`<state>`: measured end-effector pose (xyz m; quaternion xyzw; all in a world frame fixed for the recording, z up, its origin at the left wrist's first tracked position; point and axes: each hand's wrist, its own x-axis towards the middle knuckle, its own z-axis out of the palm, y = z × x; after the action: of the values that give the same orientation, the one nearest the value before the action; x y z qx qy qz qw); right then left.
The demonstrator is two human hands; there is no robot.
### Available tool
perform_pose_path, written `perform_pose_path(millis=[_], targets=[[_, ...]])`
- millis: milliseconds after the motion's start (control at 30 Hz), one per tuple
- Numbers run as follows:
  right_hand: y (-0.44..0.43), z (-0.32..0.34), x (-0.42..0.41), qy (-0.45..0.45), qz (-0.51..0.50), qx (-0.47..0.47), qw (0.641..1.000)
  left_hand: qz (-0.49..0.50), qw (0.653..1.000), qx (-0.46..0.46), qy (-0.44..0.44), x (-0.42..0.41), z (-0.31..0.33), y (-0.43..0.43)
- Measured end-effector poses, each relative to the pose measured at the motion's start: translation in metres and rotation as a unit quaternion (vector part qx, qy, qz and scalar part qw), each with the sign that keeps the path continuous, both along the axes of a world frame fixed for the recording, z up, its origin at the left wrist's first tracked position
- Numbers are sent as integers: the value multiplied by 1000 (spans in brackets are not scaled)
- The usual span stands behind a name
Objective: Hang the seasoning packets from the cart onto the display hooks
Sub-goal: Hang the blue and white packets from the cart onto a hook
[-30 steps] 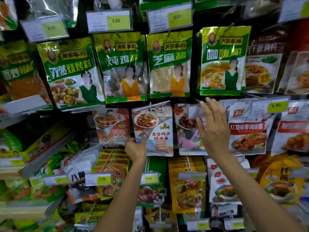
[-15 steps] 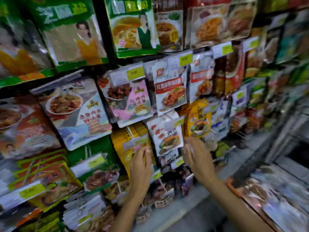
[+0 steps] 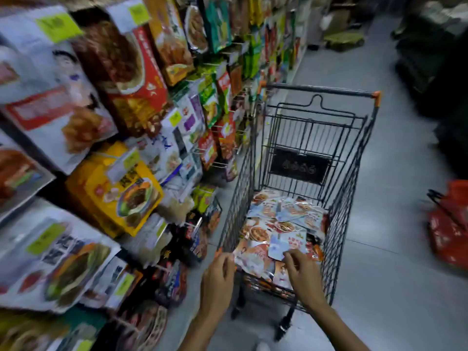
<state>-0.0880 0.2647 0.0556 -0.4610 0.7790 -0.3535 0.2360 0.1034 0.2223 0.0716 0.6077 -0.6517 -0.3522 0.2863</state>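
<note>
A dark wire shopping cart [image 3: 321, 89] stands in the aisle, close to the shelf wall. Its bottom holds a loose heap of seasoning packets [image 3: 278, 224] in pale blue, white and red. My left hand [image 3: 217, 277] hovers at the cart's near left corner with loosely bent fingers and holds nothing. Over the near end of the heap, my right hand [image 3: 302, 274] has its fingertips at the edge of a pale blue packet [image 3: 281, 245]. No grip on it shows. To the left, display hooks [image 3: 222, 138] carry rows of hanging packets, blurred by motion.
Hanging packets with yellow price tags [image 3: 48, 238] fill the wall on the left down to knee height. A red bag [image 3: 448, 224] lies on the grey floor right of the cart. Dark stacked goods [image 3: 430, 46] line the far right, and open floor [image 3: 379, 198] runs between them and the cart.
The view swung right and down from the hanging packets to the cart. Both hands left the display and dropped to the cart's near end, the right one reaching over the heap.
</note>
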Motion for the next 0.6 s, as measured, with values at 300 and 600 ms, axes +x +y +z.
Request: perform_pose_path(millis=[300, 600], targets=[[-45, -86, -81, -43, -133, 108, 984, -118, 988, 86, -45, -107, -77, -95], [-109, -187, -127, -80, -233, 159, 956, -186, 967, 152, -80, -174, -186, -187]])
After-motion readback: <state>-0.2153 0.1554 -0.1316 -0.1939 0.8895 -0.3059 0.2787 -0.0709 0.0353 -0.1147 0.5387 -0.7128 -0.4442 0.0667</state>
